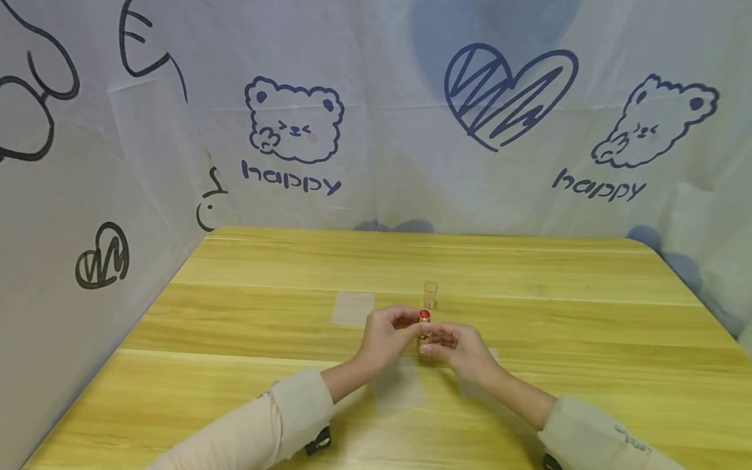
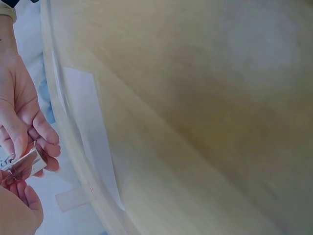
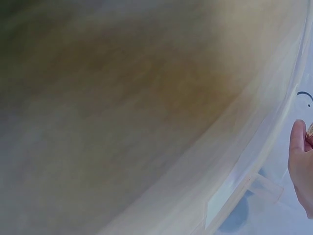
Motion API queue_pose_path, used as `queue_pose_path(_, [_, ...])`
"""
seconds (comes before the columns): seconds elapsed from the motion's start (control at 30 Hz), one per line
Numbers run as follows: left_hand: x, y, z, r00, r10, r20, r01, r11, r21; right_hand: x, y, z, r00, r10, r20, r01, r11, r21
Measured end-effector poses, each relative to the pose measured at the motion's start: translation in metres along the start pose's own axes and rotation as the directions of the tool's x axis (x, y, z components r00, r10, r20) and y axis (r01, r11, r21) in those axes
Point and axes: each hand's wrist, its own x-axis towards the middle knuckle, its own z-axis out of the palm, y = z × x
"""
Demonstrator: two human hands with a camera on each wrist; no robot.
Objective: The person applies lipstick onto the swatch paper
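Centrally, lipstick point(image 1: 424, 324) between both hands, table edges point(image 1: 411, 232) distant.

Table point(image 1: 529, 313) is showing pale yellow wood grain, smooth with a soft sheen, with matt translucent tape patches point(image 1: 352, 308) lying on it. Lipstick point(image 1: 424, 324) is looking glossy, metallic gold casing, red tip; cap point(image 1: 431, 295) is looking like clear plastic. Backdrop point(image 1: 399, 130) is hanging as thin white printed cloth, matt, creased.
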Motion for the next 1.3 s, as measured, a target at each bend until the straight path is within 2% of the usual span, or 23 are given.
queue_pose_path(0.2, [0.001,0.0,-0.002,0.999,-0.01,0.036,0.011,1.0,-0.025,-0.001,-0.001,-0.002,0.999,0.014,0.029,-0.015,1.0,0.014])
queue_pose_path(0.43, [0.001,0.001,-0.003,0.998,-0.019,0.067,0.022,0.999,-0.035,-0.001,0.001,-0.003,0.999,-0.008,0.051,0.008,1.0,0.011])
queue_pose_path(0.7, [0.002,0.0,-0.007,0.992,-0.021,0.124,0.024,1.0,-0.017,-0.002,0.003,-0.002,0.998,-0.037,0.053,0.036,0.999,0.007])
queue_pose_path(0.87, [0.003,0.001,-0.009,0.989,-0.027,0.145,0.024,0.999,0.024,-0.004,0.001,-0.003,0.998,-0.033,0.057,0.032,0.999,0.007])
queue_pose_path(0.97, [0.003,0.003,-0.011,0.988,0.002,0.151,-0.012,0.998,0.065,-0.004,0.0,-0.004,0.999,-0.023,0.047,0.023,1.0,-0.004])
queue_pose_path(1.13, [0.003,0.005,-0.015,0.987,0.088,0.133,-0.106,0.985,0.137,-0.003,-0.003,-0.006,1.0,-0.01,-0.002,0.01,1.0,0.006])
queue_pose_path(1.3, [0.005,0.005,-0.025,0.979,0.188,0.084,-0.204,0.942,0.266,-0.003,-0.007,-0.005,0.999,0.006,-0.046,-0.003,0.999,0.053])
